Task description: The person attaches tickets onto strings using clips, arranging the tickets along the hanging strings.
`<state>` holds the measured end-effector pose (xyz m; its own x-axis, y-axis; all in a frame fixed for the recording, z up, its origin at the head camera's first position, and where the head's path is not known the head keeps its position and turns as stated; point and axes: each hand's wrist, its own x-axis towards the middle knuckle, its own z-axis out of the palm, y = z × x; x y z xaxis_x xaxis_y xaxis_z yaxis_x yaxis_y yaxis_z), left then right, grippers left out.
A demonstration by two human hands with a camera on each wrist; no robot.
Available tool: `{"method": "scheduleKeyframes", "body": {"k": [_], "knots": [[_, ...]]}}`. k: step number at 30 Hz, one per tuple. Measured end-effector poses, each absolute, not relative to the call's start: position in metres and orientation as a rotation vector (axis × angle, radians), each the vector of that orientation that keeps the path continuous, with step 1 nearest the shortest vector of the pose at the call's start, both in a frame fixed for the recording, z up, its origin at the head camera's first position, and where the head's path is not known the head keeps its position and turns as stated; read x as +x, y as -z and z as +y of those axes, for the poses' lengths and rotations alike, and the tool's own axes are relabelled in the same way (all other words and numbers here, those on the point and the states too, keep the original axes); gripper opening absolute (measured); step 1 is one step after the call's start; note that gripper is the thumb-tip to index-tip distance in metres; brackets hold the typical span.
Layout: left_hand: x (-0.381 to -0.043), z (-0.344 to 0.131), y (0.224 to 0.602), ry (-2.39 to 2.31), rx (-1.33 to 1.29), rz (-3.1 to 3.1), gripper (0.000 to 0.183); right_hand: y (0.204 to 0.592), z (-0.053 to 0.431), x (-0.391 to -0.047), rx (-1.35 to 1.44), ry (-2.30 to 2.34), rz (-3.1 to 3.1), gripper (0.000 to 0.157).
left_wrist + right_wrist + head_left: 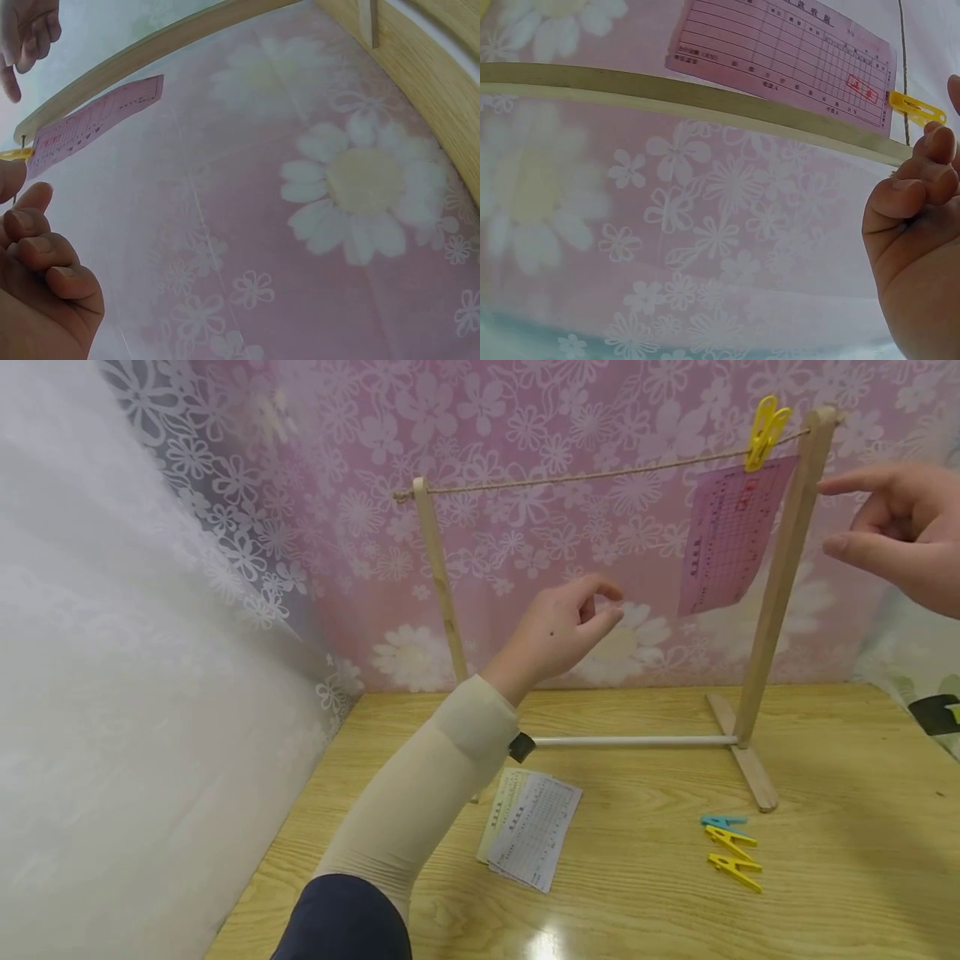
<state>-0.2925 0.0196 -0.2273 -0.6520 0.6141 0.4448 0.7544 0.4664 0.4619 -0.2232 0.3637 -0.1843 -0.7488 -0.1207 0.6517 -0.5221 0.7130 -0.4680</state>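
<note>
From my seat far away I can see both hands up in the air with nothing in them; the left hand [566,622] has its fingers loosely bent, with a small gap to the thumb; the right hand [900,531] has its pointing finger stuck out, its thumb apart and the other fingers tucked in, near the top of the right post [783,560]. The pink paper [738,535] hangs down from the string [600,476], close to that post; one yellow clip [765,435] bites its top edge.

I think the step of pinning up this paper is done, because it hangs with no hand on it; more papers sit in a pile [532,835] on the table [637,893], below the left arm; a blue clip [723,821] and two loose yellow clips [723,835] lie to the right of them.

My guess is that the next move calls for one hand to lift just one sheet, and the other to fetch a clip; I would take care, since the sheets overlap and two could come up together.
</note>
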Motion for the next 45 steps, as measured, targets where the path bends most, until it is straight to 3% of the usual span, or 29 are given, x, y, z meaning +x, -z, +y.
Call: {"method": "scheduleKeyframes", "body": {"k": [17, 45], "knots": [[-0.283, -0.017, 0.27, 1.025, -1.147, -2.543, 0.027, 0.253, 0.369, -0.198, 0.376, -0.67, -2.54, 0.041], [-0.283, -0.053, 0.362, 0.89, -1.095, -2.736, 0.027, 0.351, 0.389, -0.178, 0.357, -0.836, -2.702, 0.04]]}}
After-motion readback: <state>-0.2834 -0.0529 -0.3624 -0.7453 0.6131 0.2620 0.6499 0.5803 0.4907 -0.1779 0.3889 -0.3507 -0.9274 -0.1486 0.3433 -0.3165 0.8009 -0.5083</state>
